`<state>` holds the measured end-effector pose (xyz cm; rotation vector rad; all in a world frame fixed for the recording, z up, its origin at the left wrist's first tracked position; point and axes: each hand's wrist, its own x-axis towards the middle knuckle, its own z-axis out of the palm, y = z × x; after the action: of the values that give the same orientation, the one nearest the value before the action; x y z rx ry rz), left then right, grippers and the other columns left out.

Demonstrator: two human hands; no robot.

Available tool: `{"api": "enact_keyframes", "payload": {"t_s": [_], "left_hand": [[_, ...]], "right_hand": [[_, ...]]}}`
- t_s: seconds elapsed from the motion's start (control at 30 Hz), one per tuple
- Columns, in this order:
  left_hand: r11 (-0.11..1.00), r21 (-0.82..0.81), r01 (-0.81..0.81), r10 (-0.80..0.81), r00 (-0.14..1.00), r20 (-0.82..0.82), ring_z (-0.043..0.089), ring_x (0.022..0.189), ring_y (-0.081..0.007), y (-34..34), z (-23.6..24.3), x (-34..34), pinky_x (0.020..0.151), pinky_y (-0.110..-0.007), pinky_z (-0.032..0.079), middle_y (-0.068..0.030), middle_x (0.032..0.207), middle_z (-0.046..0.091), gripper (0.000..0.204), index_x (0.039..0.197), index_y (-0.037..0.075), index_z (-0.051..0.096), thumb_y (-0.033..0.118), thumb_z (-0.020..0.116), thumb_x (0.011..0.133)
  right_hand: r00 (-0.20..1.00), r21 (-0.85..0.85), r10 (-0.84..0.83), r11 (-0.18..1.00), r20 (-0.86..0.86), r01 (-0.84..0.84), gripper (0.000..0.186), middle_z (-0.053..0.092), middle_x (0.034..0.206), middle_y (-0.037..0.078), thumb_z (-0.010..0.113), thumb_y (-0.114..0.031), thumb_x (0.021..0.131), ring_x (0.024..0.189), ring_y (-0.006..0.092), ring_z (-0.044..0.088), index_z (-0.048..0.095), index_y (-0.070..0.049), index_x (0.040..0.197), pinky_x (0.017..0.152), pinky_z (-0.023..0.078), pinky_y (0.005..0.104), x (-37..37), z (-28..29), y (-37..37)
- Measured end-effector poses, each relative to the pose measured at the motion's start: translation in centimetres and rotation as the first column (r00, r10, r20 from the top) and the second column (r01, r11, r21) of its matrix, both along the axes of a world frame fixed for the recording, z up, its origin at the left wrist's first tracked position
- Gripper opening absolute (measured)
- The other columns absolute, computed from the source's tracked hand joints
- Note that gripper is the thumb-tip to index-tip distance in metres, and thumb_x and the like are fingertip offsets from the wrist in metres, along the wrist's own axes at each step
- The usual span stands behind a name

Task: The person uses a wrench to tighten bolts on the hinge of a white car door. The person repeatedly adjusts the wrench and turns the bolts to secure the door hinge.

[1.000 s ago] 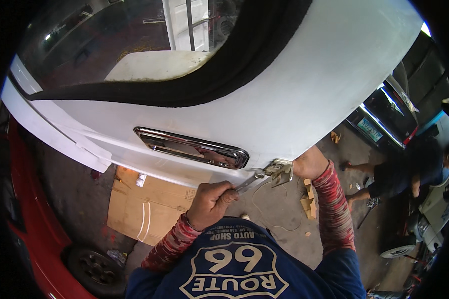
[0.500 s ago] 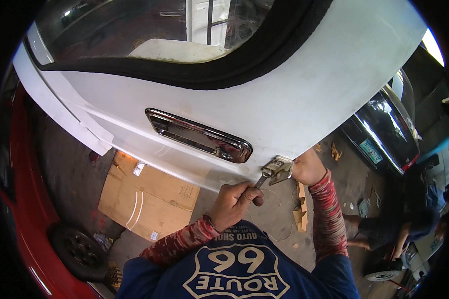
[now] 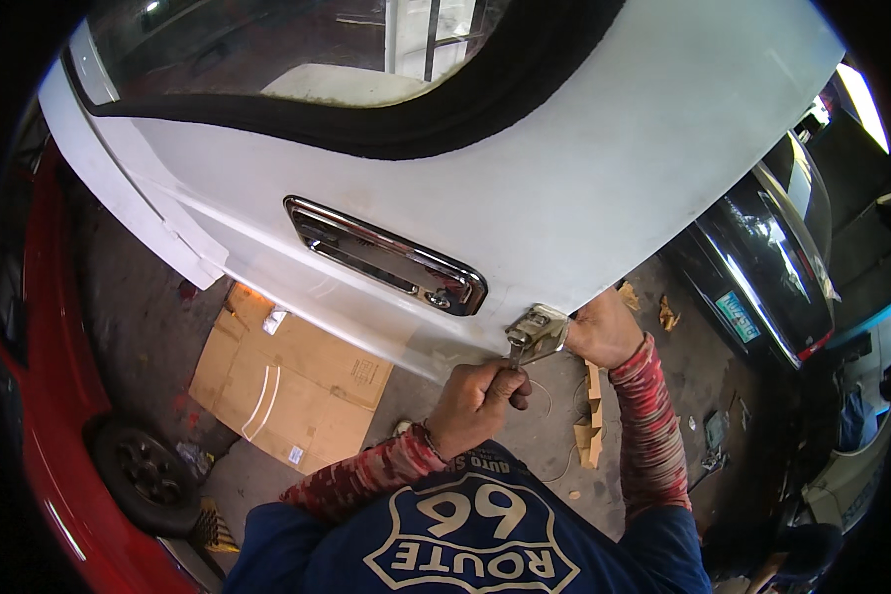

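Observation:
My left hand (image 3: 475, 408) is closed around a wrench (image 3: 516, 352) with a short stretch of metal showing above the fingers. The wrench's head meets a metal latch bracket (image 3: 542, 331) at the lower corner of a white vehicle door (image 3: 574, 188). Just right of the bracket, my right hand (image 3: 609, 329) reaches in behind the door's edge. Its fingers are hidden there, so whether they hold anything does not show. A chrome door handle (image 3: 386, 255) sits in the panel, up and left of the bracket.
A flattened cardboard sheet (image 3: 302, 381) lies on the floor, lower left, beside a red car (image 3: 54, 396). A folded cardboard strip (image 3: 590, 416) lies under my right forearm. A dark car (image 3: 757, 262) stands at the right. Part of another person (image 3: 792, 549) shows lower right.
The view has shifted slightly, and the door sits a little higher in the picture. My left hand and the wrench stand more upright below the bracket. The person at the right has moved lower.

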<state>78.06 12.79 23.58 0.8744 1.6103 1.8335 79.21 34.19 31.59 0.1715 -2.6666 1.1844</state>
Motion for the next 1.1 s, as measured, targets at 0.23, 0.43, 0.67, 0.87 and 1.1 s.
{"api": "enact_keyframes", "payload": {"t_s": [0.23, 0.43, 0.67, 0.87, 1.1], "left_hand": [[0.969, -0.097, -0.226, 0.156, 0.869, -0.469, 0.067, 0.061, -0.0308, -1.7, 0.3, -2.4, 0.056, -0.038, 0.051, -0.0120, 0.069, 0.067, 0.025, 0.090, 0.005, 0.068, 0.028, 0.059, 0.096], [0.964, -0.097, -0.246, 0.107, 0.697, -0.709, 0.066, 0.061, -0.0326, -3.6, 1.7, -4.6, 0.055, -0.039, 0.050, -0.0132, 0.069, 0.066, 0.018, 0.089, 0.005, 0.068, 0.024, 0.066, 0.090], [0.974, -0.137, -0.180, 0.006, 0.623, -0.782, 0.066, 0.060, -0.0308, -4.9, 2.9, -5.9, 0.054, -0.039, 0.051, -0.0114, 0.068, 0.066, 0.017, 0.083, 0.005, 0.066, 0.021, 0.069, 0.087], [0.979, -0.135, -0.152, -0.015, 0.607, -0.795, 0.065, 0.060, -0.0313, -5.2, 3.6, -5.9, 0.054, -0.038, 0.050, -0.0123, 0.068, 0.066, 0.018, 0.084, 0.004, 0.065, 0.020, 0.070, 0.087], [0.999, -0.046, 0.002, -0.031, 0.762, -0.647, 0.065, 0.057, -0.0276, -6.6, 2.2, -6.0, 0.053, -0.035, 0.049, -0.0125, 0.066, 0.063, 0.017, 0.087, 0.000, 0.064, 0.017, 0.067, 0.090]], "right_hand": [[0.996, 0.005, 0.054, 0.999, 0.070, -0.054, 0.099, 0.047, 0.054, 0.007, 0.076, -0.069, 0.065, 0.049, 0.0151, 0.045, 0.051, 0.007, 0.125, 0.049, 0.037, 0.0324, 0.1, 1.4, -0.2], [0.996, 0.011, 0.057, 0.998, 0.074, -0.058, 0.097, 0.058, 0.063, 0.013, 0.076, -0.066, 0.068, 0.055, 0.0192, 0.054, 0.050, 0.007, 0.126, 0.055, 0.044, 0.0337, 0.8, 2.1, -0.7], [0.995, 0.064, 0.083, 0.994, 0.050, -0.087, 0.094, 0.066, 0.104, 0.027, 0.076, -0.063, 0.071, 0.091, 0.0357, 0.069, 0.049, 0.006, 0.130, 0.079, 0.052, 0.0419, 1.8, 3.2, -1.4], [0.982, 0.072, 0.014, 0.997, 0.191, -0.028, 0.095, 0.065, 0.109, 0.028, 0.071, -0.068, 0.073, 0.100, 0.0393, 0.066, 0.050, 0.006, 0.129, 0.085, 0.051, 0.0428, 3.0, 3.7, -1.3], [0.997, 0.027, 0.003, 1.000, 0.074, -0.005, 0.092, 0.062, 0.118, 0.027, 0.073, -0.066, 0.073, 0.109, 0.0413, 0.061, 0.051, 0.005, 0.128, 0.096, 0.046, 0.0440, 2.7, 2.3, -2.1]]}}
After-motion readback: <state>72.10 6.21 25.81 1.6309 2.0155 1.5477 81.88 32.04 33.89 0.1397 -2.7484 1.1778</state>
